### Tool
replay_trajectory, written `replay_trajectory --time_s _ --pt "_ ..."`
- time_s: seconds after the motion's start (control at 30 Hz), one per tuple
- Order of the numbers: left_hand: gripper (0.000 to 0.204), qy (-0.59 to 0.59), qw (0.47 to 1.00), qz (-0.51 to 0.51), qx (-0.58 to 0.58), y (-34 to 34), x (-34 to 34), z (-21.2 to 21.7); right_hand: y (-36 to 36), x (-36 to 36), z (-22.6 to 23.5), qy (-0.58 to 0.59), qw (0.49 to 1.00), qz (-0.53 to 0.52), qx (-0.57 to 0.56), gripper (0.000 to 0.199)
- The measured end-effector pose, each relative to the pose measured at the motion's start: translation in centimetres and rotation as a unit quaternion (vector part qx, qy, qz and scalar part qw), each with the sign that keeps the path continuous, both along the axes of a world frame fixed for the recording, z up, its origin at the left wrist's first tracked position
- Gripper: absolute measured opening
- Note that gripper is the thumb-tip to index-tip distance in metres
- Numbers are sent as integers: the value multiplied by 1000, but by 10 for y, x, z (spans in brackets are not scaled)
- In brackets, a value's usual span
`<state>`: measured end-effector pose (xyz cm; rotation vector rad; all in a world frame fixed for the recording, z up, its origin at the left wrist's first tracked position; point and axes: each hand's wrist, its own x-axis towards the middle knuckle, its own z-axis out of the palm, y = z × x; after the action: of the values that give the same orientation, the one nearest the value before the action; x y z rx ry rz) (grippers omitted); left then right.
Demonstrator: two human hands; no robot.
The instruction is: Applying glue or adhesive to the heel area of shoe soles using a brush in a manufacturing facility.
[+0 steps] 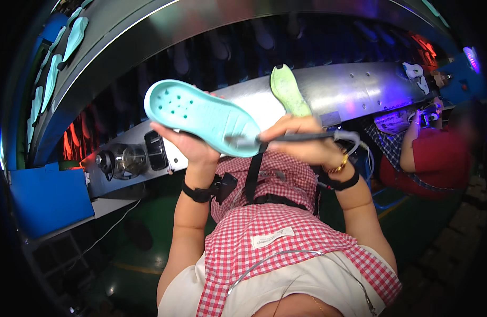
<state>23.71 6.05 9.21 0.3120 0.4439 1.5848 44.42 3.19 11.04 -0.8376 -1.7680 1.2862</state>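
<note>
My left hand (188, 146) grips a turquoise shoe sole (188, 108) from beneath, tilted so that its inner face shows. Small holes dot the sole's wide end. In my right hand (307, 150) is a brush (301, 137) with a long black handle, its fingers closed round it. A pale hose (352, 137) joins the handle's rear end. The brush tip, smeared by motion, lies over the sole's narrow heel end and seems to touch it. On the metal bench (338, 87) just beyond my right hand lies a light green sole (288, 90).
A glass pot (128, 161) and a black tray (156, 150) stand on the bench at left, near a blue panel (50, 203). More turquoise soles (51, 82) line the curved machine at far left. Red-lit soles sit under its hood. A co-worker in red (439, 153) sits at right.
</note>
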Motion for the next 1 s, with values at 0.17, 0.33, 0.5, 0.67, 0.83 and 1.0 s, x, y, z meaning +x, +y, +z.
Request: replay_trajectory --time_s 0.17,0.33,0.5,0.67,0.83,1.0 --pt "86 10 999 -33 22 -2 -5 1 -6 8 -8 100 991 37 -83 19" --pt "88 1 993 -81 81 2 0 6 -9 7 -16 64 995 68 -40 20" --pt "85 -35 995 -95 8 1 5 24 -6 0 -29 308 915 37 -259 17" --pt "66 -99 988 -111 -31 -27 34 13 -17 -19 -20 443 824 -23 -353 16" --pt "59 -43 985 -167 7 -26 25 4 -24 -14 -4 213 954 -38 -206 17" --pt "59 -49 983 -179 11 -20 24 -1 -15 -10 2 110 989 26 -95 18"
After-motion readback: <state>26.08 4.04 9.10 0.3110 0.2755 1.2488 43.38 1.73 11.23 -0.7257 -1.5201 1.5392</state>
